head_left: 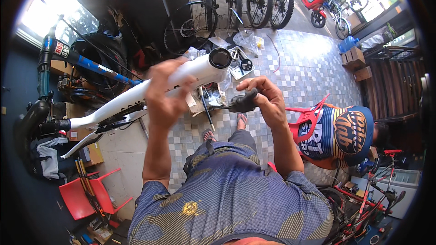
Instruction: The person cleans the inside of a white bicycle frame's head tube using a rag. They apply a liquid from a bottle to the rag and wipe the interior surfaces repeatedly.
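A white bicycle frame (109, 105) stretches from the dark stand at the left towards the middle, its open round tube end (220, 58) facing up. My left hand (164, 91) is at the frame's thick tube near that end. Motion blurs its fingers, and whether they grip the tube I cannot tell. To the right of the tube, my right hand (268, 99) is closed on a dark tool (240, 103) with a rounded black end. The tool's narrower part points left, apart from the frame; its exact kind is unclear.
A white tray with bike parts (240, 69) lies on the tiled floor ahead. Bicycles (260, 2) line the far side. A person in a striped shirt (338, 131) sits on a red chair (313, 113) at right. Another red chair (75, 198) stands lower left.
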### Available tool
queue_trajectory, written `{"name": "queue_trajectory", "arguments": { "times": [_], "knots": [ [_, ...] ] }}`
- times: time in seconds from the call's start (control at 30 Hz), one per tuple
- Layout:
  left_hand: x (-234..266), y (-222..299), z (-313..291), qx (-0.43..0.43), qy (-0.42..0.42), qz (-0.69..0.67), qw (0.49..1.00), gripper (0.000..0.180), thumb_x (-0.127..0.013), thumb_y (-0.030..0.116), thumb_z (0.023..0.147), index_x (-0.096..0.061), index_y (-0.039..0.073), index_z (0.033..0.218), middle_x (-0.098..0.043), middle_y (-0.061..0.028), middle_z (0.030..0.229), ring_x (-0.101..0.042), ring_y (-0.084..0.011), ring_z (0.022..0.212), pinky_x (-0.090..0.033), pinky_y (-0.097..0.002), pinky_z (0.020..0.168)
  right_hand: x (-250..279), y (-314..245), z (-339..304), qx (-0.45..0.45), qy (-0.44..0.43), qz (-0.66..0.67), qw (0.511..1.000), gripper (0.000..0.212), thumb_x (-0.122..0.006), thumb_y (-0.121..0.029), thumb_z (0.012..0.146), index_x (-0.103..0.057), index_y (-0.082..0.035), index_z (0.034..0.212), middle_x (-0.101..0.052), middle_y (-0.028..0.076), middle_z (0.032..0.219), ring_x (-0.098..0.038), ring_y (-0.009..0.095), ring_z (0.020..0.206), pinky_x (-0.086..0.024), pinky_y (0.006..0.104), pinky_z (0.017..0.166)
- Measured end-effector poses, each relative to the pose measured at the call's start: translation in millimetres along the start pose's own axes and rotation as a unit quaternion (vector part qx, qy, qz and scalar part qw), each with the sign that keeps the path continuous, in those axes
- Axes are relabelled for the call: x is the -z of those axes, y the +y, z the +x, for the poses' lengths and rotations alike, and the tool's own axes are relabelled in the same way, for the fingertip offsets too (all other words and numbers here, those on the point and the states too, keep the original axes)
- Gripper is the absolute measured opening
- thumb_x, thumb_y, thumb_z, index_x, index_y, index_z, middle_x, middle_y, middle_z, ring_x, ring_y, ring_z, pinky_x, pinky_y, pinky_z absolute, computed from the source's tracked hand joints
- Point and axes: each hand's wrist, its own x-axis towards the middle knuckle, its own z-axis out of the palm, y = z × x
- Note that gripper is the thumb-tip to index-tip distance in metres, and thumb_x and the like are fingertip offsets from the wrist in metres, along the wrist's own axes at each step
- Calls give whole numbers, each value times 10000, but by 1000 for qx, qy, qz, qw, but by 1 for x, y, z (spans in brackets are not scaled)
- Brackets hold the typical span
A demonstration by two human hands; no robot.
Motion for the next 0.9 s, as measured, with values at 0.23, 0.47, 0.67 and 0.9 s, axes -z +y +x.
{"name": "queue_trajectory", "arguments": {
  "times": [0.23,0.47,0.67,0.9],
  "knots": [
    [-56,45,-54,98,-183,-180,961,306,-794,130,834,-690,9,1096,-717,-155,1036,-701,-344,968,-557,-433,860,-12,-4,-8,120,-19,-314,942,177,-581,-94,844,-651,-18,988,-606,136,1125,-552,227,1136,-402,381,1046],
    [-57,47,-46,94,-132,-126,979,110,-686,58,869,-680,4,965,-676,-140,849,-681,-277,762,-538,-367,703,-13,26,-21,46,53,-240,968,174,-491,-51,981,-629,-2,1075,-642,67,856,-616,110,805,-504,278,734],
    [-51,44,-35,144,-94,-119,978,90,-639,70,903,-661,-5,946,-657,-138,821,-656,-259,717,-516,-342,675,2,18,-24,-53,-7,-301,952,291,-804,-160,877,-634,-30,1073,-712,77,880,-661,133,753,-524,292,687],
    [-59,40,-33,99,-240,-135,956,197,-561,125,973,-681,-22,1026,-693,-173,916,-685,-330,822,-532,-386,760,39,-2,-74,-186,38,-87,978,312,-618,-324,1058,-687,-19,1067,-664,-22,776,-619,50,693,-490,226,594]
  ]
}}
